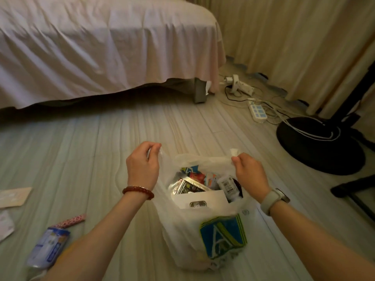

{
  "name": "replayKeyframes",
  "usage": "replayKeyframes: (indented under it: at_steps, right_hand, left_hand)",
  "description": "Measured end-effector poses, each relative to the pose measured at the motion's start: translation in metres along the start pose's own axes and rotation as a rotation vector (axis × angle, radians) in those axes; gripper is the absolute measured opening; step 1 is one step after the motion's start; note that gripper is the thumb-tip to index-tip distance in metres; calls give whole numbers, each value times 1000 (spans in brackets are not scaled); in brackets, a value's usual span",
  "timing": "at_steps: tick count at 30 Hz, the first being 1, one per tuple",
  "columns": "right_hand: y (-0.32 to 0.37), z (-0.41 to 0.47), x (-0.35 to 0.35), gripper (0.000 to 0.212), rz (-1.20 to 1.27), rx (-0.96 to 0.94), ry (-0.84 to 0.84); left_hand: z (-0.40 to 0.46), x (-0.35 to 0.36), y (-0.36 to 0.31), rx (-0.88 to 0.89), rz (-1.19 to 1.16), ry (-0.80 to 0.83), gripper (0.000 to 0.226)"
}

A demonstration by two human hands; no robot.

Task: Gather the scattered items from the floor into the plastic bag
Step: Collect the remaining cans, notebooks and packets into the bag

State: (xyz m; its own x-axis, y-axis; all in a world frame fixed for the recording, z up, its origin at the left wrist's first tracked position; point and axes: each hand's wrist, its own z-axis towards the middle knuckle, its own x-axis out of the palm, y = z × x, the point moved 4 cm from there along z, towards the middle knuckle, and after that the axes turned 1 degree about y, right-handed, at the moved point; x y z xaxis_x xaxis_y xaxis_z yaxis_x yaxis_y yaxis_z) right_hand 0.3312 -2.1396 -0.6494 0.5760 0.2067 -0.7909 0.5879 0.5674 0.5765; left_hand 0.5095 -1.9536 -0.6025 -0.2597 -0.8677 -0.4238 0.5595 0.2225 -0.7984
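A white plastic bag [186, 236] with a blue and green logo stands on the floor in front of me, its mouth held wide. My left hand [143, 165] pinches the bag's left handle. My right hand [250, 173] pinches the right handle. Inside lie a white envelope [203, 197], shiny snack packets [188, 186] and a small white bottle [227, 184]. On the floor at the lower left lie a blue and white tissue pack [48, 247], a pink patterned stick [71, 221] and pale flat packets [14, 196].
A bed [91, 47] with a pink sheet fills the far left. Curtains hang at the right. Power strips [256, 110] and cables lie near the bed leg. A black fan base [318, 145] and a black frame stand at the right.
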Motion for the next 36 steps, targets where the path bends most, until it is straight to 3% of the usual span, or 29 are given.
replayKeyframes:
  at_steps: [6,10,14,17,20,22,25,30,36]
  right_hand:
    - [-13,-38,-13,17,324,116,-224]
    - [-29,-55,-6,17,404,214,-304]
    - [-41,-67,11,24,151,239,-80]
    - [-55,-97,38,25,-34,249,58]
    - [-70,-127,63,22,34,362,72]
    - [-82,-141,75,18,139,490,60]
    - [-85,-149,78,20,106,548,52]
    - [-53,-134,61,46,-246,268,-36]
    - [38,-90,76,56,-465,-138,74]
  left_hand:
    - [8,-24,-10,104,25,-97,17]
    - [-4,-33,15,61,51,-73,17]
    - [-42,-34,64,-89,125,8,16]
    - [-82,-36,105,-184,216,164,15]
    - [-128,-43,153,-356,287,304,17]
    - [-149,-47,177,-483,314,340,19]
    - [-151,-41,188,-596,328,348,23]
    - [-127,-38,170,-444,495,340,30]
    - [-65,-30,110,-91,542,196,37]
